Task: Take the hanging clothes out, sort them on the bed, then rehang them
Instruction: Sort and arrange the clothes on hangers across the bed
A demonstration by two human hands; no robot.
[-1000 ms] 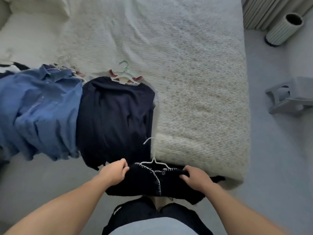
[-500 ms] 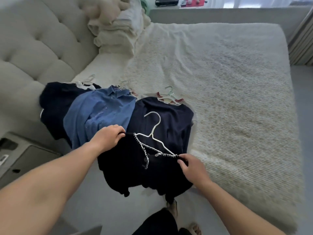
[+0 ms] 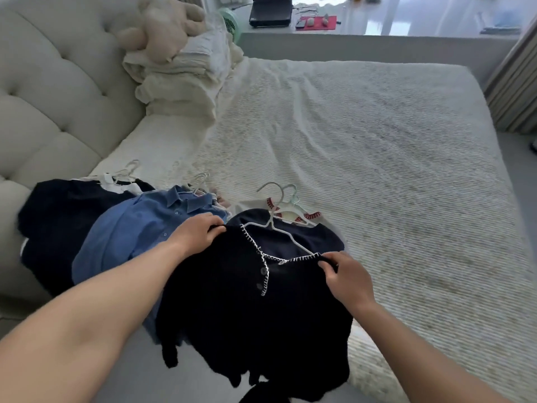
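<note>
A black cardigan (image 3: 247,309) with white stitched edging hangs on a white hanger (image 3: 274,219). My left hand (image 3: 197,231) grips its left shoulder and my right hand (image 3: 345,274) pinches its right shoulder. I hold it over the near left edge of the bed (image 3: 377,158), on top of a dark navy top (image 3: 313,239). To the left lie a blue shirt (image 3: 130,234) and another dark garment (image 3: 64,216), each on a hanger. A red-trimmed white garment (image 3: 290,212) shows under the navy top.
A tufted headboard (image 3: 52,106) runs along the left. Folded cream bedding and a plush toy (image 3: 171,39) sit at the head of the bed. A ledge with a laptop (image 3: 270,13) lies behind the bed, and curtains (image 3: 514,91) hang at the right.
Both hands lifted the black cardigan from below the bed's edge up and forward over the navy top. My view rose from the floor side to the whole bed.
</note>
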